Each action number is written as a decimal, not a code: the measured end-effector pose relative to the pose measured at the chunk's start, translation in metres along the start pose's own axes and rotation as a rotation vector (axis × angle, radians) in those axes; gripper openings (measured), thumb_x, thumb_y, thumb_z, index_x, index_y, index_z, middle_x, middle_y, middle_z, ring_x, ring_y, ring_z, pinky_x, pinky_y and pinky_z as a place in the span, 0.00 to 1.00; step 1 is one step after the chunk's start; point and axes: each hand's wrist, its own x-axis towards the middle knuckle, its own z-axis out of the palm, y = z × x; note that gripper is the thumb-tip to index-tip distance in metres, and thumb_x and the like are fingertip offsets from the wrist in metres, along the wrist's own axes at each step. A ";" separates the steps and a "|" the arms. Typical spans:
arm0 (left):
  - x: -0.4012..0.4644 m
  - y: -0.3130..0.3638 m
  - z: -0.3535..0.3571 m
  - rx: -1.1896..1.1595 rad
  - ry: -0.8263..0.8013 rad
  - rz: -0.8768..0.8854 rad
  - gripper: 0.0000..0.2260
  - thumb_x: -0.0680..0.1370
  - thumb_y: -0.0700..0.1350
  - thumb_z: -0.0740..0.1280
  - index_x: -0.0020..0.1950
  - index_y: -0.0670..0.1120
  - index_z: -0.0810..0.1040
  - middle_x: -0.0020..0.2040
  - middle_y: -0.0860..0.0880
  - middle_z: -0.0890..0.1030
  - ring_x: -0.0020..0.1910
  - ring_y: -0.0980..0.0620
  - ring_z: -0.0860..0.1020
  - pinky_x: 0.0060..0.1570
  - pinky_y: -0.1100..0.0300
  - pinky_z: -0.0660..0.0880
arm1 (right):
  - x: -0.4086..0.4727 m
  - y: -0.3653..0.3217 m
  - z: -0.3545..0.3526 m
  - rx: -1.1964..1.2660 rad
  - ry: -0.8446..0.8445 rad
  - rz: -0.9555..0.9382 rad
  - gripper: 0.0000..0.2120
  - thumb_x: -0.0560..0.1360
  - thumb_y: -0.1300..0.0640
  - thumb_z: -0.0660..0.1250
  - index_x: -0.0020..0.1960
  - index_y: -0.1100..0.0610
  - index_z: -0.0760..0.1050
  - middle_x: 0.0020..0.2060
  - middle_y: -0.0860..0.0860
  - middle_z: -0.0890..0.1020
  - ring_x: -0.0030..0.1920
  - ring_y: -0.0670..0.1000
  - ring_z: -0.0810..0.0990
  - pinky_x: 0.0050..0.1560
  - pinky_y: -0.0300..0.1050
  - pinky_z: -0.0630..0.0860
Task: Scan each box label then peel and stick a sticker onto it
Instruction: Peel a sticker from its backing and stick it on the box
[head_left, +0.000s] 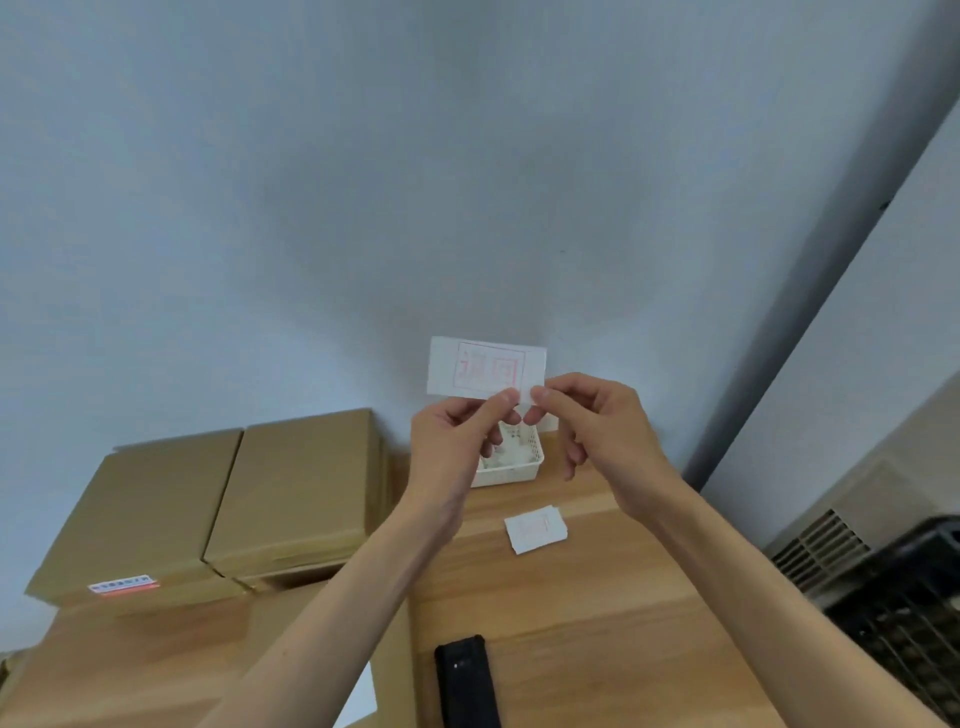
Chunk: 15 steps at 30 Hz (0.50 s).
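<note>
A: White paper with a red frame and red characters, that is the sticker sheet (485, 366), held up in front of the pale wall, above the wooden table (597, 597).

B: And where does it sit against the fingers?

A: Its lower right corner is caught between both hands. The left hand (452, 441) pinches the bottom edge from about seven o'clock of the sheet, thumb and forefinger closed tight on the paper. The right hand (597, 421) pinches the corner itself from about five o'clock, thumb and forefinger narrow, tips nearly meeting those of the left. The other fingers of both hands curl loosely below.

B: Is a sticker lifting off the backing?

A: I cannot tell; the corner is hidden by the fingertips.

B: The boxes?

A: Two brown cardboard boxes (218, 499) lie side by side at nine o'clock from the hands, one with a red-and-white label (123, 585) on its near edge. A white basket (511, 465) stands just behind the hands, a small white slip (535, 528) lies at six o'clock of it, and a black scanner (465, 680) lies at the near table edge.
</note>
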 end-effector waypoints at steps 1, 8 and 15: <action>-0.003 0.005 0.002 0.006 0.021 0.019 0.07 0.75 0.44 0.75 0.40 0.42 0.86 0.37 0.46 0.83 0.34 0.52 0.72 0.38 0.57 0.71 | -0.002 -0.005 -0.005 -0.012 -0.008 -0.025 0.06 0.79 0.59 0.69 0.47 0.61 0.83 0.39 0.55 0.85 0.24 0.50 0.65 0.23 0.43 0.72; -0.032 0.036 0.021 0.012 0.074 0.084 0.07 0.75 0.43 0.74 0.38 0.42 0.85 0.35 0.47 0.82 0.33 0.54 0.71 0.41 0.58 0.71 | -0.016 -0.034 -0.027 -0.026 -0.096 -0.135 0.05 0.78 0.63 0.68 0.45 0.63 0.81 0.39 0.57 0.84 0.24 0.52 0.64 0.25 0.46 0.72; -0.047 0.049 0.032 0.018 0.080 0.142 0.08 0.76 0.43 0.73 0.37 0.43 0.84 0.33 0.48 0.81 0.32 0.57 0.71 0.39 0.65 0.73 | -0.024 -0.044 -0.036 -0.010 -0.176 -0.196 0.04 0.76 0.65 0.70 0.46 0.66 0.80 0.38 0.59 0.84 0.22 0.48 0.66 0.26 0.48 0.72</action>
